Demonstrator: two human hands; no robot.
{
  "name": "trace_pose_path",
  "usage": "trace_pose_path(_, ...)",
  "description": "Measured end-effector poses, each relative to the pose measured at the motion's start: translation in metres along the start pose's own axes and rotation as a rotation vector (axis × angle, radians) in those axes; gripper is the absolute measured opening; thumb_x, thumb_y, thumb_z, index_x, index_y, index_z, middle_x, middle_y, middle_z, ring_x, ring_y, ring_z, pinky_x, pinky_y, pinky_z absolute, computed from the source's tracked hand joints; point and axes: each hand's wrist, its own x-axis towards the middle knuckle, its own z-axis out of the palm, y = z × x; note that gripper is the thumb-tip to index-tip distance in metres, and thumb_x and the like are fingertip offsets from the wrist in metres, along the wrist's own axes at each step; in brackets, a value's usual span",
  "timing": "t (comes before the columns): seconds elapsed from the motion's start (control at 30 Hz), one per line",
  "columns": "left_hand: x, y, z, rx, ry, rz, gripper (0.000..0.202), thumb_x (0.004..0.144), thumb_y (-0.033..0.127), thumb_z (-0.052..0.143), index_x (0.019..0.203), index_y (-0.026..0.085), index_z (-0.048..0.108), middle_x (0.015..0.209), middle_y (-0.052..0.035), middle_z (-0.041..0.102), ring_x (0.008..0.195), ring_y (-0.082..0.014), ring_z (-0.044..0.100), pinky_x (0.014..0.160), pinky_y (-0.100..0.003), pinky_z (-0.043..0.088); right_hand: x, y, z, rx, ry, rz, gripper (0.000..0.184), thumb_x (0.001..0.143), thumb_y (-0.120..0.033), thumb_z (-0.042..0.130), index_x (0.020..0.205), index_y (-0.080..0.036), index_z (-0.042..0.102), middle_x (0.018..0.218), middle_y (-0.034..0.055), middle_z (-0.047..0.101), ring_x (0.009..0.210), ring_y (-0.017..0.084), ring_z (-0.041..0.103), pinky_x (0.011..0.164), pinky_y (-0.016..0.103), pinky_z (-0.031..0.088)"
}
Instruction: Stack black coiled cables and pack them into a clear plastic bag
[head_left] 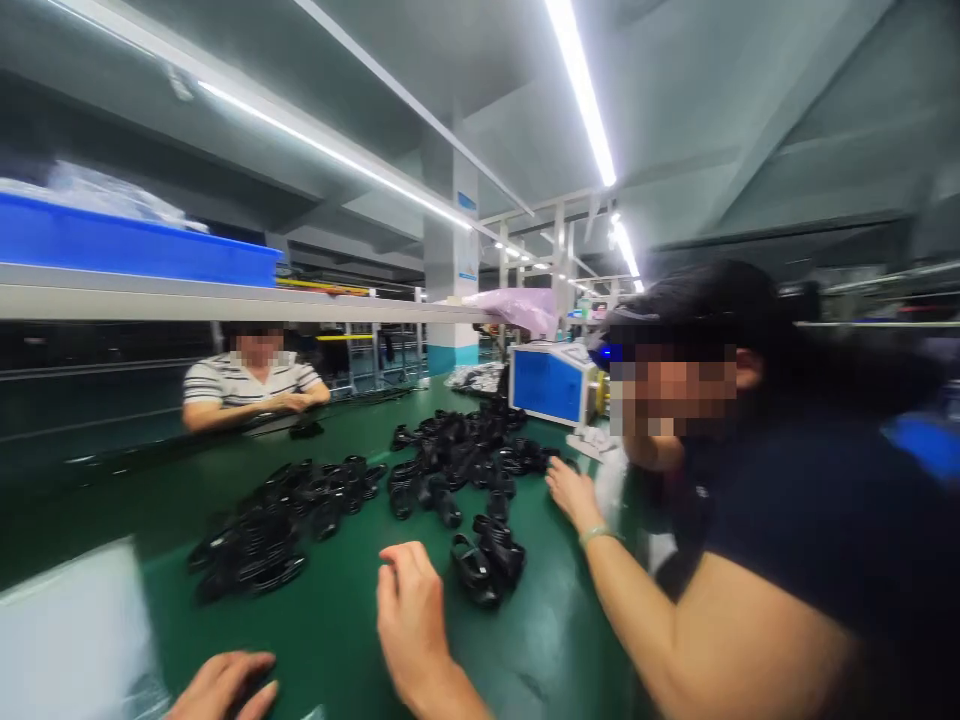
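My left hand (225,685) is low at the left near the table's front edge, fingers apart and holding nothing. A white sheet or plastic bag (82,630) lies close beside it. Further right, my right hand (412,620) is over the green tabletop (337,620), its fingers loosely bent and apart, with nothing visible in them. Just right of it lie a few black bundles (487,560) that look like coiled cables. Beyond both hands, more such bundles form a left pile (259,545) and a larger middle pile (457,450). Blur hides their finer detail.
At the right a co-worker in a dark top leans in, a hand (574,495) near the middle pile. Another person in a striped top (255,385) sits across the table. A blue-and-white machine (551,385) stands behind. Overhead at left, a shelf (150,300) holds a blue bin (135,240).
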Motion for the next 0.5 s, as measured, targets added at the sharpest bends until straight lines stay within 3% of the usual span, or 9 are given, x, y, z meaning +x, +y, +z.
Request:
trace_pose_path(0.03, -0.006, -0.018, -0.015, 0.0, -0.015, -0.01, 0.015, 0.073, 0.031, 0.049, 0.079, 0.025, 0.062, 0.083, -0.0022, 0.063, 0.085, -0.022, 0.061, 0.082, -0.034, 0.049, -0.013, 0.003, 0.021, -0.016, -0.042, -0.01, 0.019, 0.087, -0.03, 0.052, 0.1, -0.018, 0.059, 0.104, 0.0052, 0.059, 0.092, 0.017, 0.057, 0.082, 0.037, 0.047)
trace_pose_path(0.07, -0.012, -0.031, -0.028, -0.044, -0.138, 0.038, 0.017, 0.073, 0.03, 0.05, 0.082, 0.023, 0.062, 0.088, -0.0034, 0.063, 0.086, -0.021, 0.061, 0.083, -0.032, 0.048, -0.025, 0.007, 0.039, -0.05, -0.063, -0.026, 0.013, 0.085, -0.026, 0.052, 0.09, -0.018, 0.062, 0.094, 0.0054, 0.061, 0.09, 0.019, 0.056, 0.085, 0.038, 0.044)
trace_pose_path(0.13, -0.023, -0.044, -0.044, -0.082, -0.18, 0.041, 0.02, 0.077, 0.027, 0.046, 0.088, 0.019, 0.061, 0.095, -0.0061, 0.06, 0.092, -0.0203, 0.058, 0.087, -0.032, 0.044, -0.039, 0.018, 0.064, -0.223, -0.123, -0.079, 0.014, 0.082, -0.022, 0.049, 0.083, -0.02, 0.063, 0.085, 0.0052, 0.062, 0.082, 0.021, 0.058, 0.078, 0.036, 0.044)
trace_pose_path(0.3, -0.031, -0.032, -0.049, -0.104, -0.181, -0.089, 0.019, 0.076, 0.017, 0.045, 0.089, 0.015, 0.059, 0.097, -0.0074, 0.057, 0.095, -0.0189, 0.054, 0.087, -0.03, 0.04, -0.028, 0.043, 0.095, -0.327, -0.319, -0.066, 0.016, 0.079, -0.026, 0.045, 0.079, -0.021, 0.06, 0.074, 0.0041, 0.063, 0.068, 0.022, 0.061, 0.065, 0.032, 0.046)
trace_pose_path(0.5, -0.037, -0.029, -0.05, -0.136, -0.192, -0.189, 0.018, 0.077, 0.015, 0.046, 0.089, 0.015, 0.059, 0.101, -0.008, 0.055, 0.097, -0.0202, 0.051, 0.087, -0.031, 0.038, 0.004, 0.037, 0.14, -0.43, -0.377, -0.134, 0.017, 0.075, -0.022, 0.046, 0.086, -0.021, 0.059, 0.086, 0.0056, 0.062, 0.083, 0.022, 0.059, 0.077, 0.031, 0.043)
